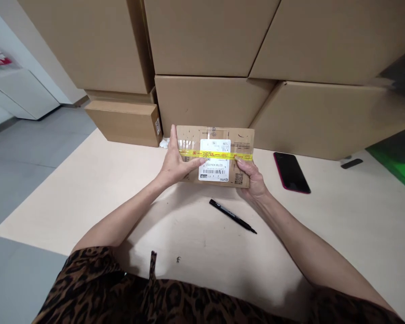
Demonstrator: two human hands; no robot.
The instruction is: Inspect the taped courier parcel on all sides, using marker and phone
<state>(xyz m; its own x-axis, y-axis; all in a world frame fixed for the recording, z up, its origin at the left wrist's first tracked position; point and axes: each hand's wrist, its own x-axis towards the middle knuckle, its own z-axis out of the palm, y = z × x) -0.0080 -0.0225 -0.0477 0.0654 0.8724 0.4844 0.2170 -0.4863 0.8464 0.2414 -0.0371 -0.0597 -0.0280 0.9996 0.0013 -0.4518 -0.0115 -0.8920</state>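
Left hand [175,165] clasps the left edge of a taped cardboard parcel [216,157], up over the table [87,193]! Black marker [232,217] lying nearer the body; right hand [254,177] pinches the parcel's right edge, thumb on top; phone [292,173] farther right.

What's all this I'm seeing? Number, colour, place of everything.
Flat table: one, beige, centre
Flat cardboard parcel: one, brown, centre, with white paper label and yellow tape
Slim marker pen: one, black, on table
Rectangular phone: one, black, pink edge, right
Large cardboard boxes: at least five, brown, back
Smaller cardboard box: one, brown, back left
Flat strip: one, dark, right
Flat patch: one, green, right edge
Tiled floor: one, grey, left
Boxy cabinet: one, white, upper left
Leopard-print garment: one, brown-black, bottom
Bare forearms: two, below hands
Left hand and right hand: one each, bare, holding parcel
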